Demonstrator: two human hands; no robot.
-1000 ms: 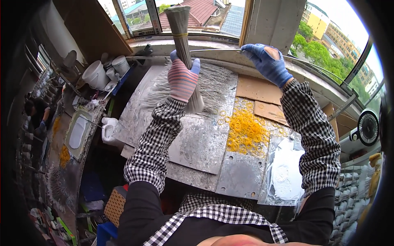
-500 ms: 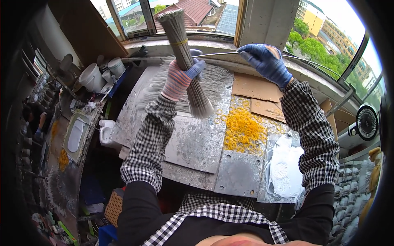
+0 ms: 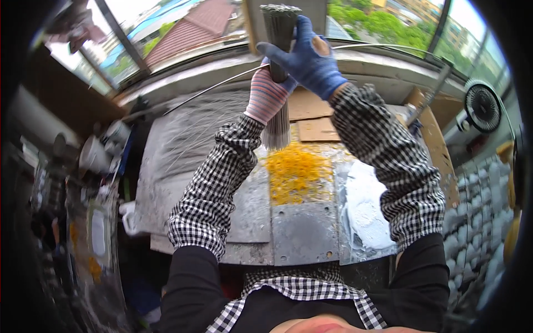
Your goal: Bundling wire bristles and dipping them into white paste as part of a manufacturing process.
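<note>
A tall bundle of thin grey wires (image 3: 276, 130), with pale, brush-like lower ends, stands nearly upright in front of the window. My left hand (image 3: 266, 95), in a pink-and-blue striped glove, is wrapped round its middle. Against the bundle's upper part is my right hand (image 3: 315, 61), in a blue glove. Its thumb reaches left across the wires and a finger points up along them, so the hand is spread. Beneath lies a pile of yellow rubber bands (image 3: 300, 175), blurred, on the worktable (image 3: 244, 222).
Many loose grey wires (image 3: 194, 130) cover the table's far left. White paste (image 3: 363, 205) lies at the right, beside a grey metal plate (image 3: 305, 233). Cardboard (image 3: 319, 129) lies behind the bands. A small fan (image 3: 482, 106) stands far right; a thin cable (image 3: 216, 86) crosses by the window.
My right hand has come left, from apart to touching the bundle's upper part. The bundle is more upright. The yellow band seen round it earlier no longer shows. The head view has shifted.
</note>
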